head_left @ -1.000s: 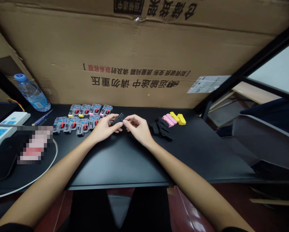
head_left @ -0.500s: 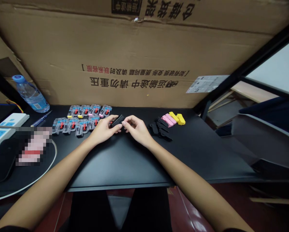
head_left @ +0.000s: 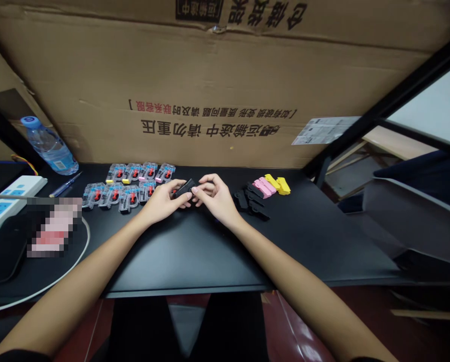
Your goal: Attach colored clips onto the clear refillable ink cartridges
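My left hand (head_left: 165, 202) is closed round a dark black plastic part (head_left: 185, 187), gripping it between thumb and fingers above the table. A bit of red shows by its fingers, partly hidden. My right hand (head_left: 216, 200) has its thumb and fingertips pinched at the right end of the same part; whether a smaller piece is between them is hidden. Just left of my left hand lie several clear toy pistols (head_left: 128, 197) with red and blue insides, in two rows. Right of my right hand are several black plastic pieces (head_left: 250, 200).
Pink pieces (head_left: 264, 187) and yellow pieces (head_left: 278, 184) lie beyond the black ones. A cardboard sheet (head_left: 210, 75) stands along the table's back. At left are a water bottle (head_left: 51, 146), a pen (head_left: 66, 185), a power strip (head_left: 10, 201) and a white cable (head_left: 86, 241).
My right hand's fingers have shifted and spread slightly at the end of the black part. The part has tilted a little in my left hand. The view has moved slightly.
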Demonstrator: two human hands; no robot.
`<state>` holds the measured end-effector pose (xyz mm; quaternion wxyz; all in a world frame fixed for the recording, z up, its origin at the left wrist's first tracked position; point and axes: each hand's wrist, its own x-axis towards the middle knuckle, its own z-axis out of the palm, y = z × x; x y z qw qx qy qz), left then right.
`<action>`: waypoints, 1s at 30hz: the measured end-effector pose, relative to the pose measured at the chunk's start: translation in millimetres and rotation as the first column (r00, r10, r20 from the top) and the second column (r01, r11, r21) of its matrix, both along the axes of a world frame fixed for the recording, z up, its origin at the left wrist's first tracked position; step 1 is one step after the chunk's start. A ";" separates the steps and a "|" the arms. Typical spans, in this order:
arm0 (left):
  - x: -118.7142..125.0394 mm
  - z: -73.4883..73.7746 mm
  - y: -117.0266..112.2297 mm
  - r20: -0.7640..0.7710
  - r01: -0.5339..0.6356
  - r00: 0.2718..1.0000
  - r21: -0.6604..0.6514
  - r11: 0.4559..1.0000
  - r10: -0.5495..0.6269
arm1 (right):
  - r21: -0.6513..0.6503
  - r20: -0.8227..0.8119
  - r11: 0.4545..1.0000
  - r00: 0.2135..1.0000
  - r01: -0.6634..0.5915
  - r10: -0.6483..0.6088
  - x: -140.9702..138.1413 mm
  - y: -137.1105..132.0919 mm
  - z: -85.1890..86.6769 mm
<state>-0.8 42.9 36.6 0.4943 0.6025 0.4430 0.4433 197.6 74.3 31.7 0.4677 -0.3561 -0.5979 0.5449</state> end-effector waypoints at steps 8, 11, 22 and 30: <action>-1.0 -1.6 2.4 0.086 0.003 0.996 -0.014 1.000 -0.001 | -0.092 0.017 0.991 0.995 -0.098 0.100 1.2 0.2 1.7; -1.6 -2.3 2.7 0.059 0.001 0.998 -0.007 1.000 -0.001 | -0.099 0.025 0.984 0.988 -0.146 0.149 0.3 -1.5 2.2; 0.7 2.3 2.2 0.082 0.026 0.996 -0.032 0.999 -0.024 | -0.105 -0.056 0.994 0.998 -0.035 0.029 3.1 -1.0 7.3; -9.3 3.5 1.3 -0.280 -0.147 0.907 0.489 0.860 0.314 | -0.278 -0.107 0.959 0.994 -0.062 0.033 0.8 -0.1 6.9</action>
